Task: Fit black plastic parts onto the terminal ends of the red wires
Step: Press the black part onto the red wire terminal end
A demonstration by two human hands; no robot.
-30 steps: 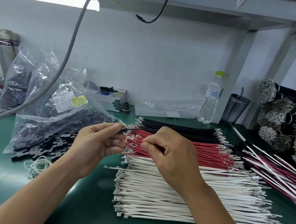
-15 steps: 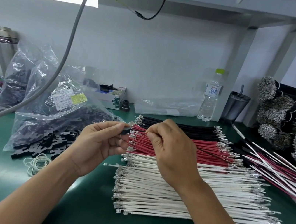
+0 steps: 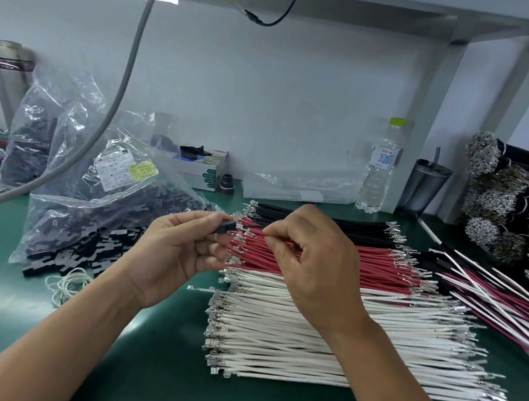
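water bottle point(image 3: 379, 170), steel flask point(image 3: 8, 80), white wires point(image 3: 320, 341)

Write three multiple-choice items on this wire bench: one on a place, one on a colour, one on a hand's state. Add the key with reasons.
1. Where do the red wires lie?
A. between the black wires and the white wires
B. inside the plastic bag
C. nearest the person

2. What colour is the water bottle cap?
A. red
B. green
C. black

3. What is the left hand doing?
A. lying flat on the table
B. pinching a black plastic part
C. lifting the bottle

Key: 1 A, black row behind and white row in front; 2 B, the cap is lime green; 3 B, the part sits between thumb and fingers.
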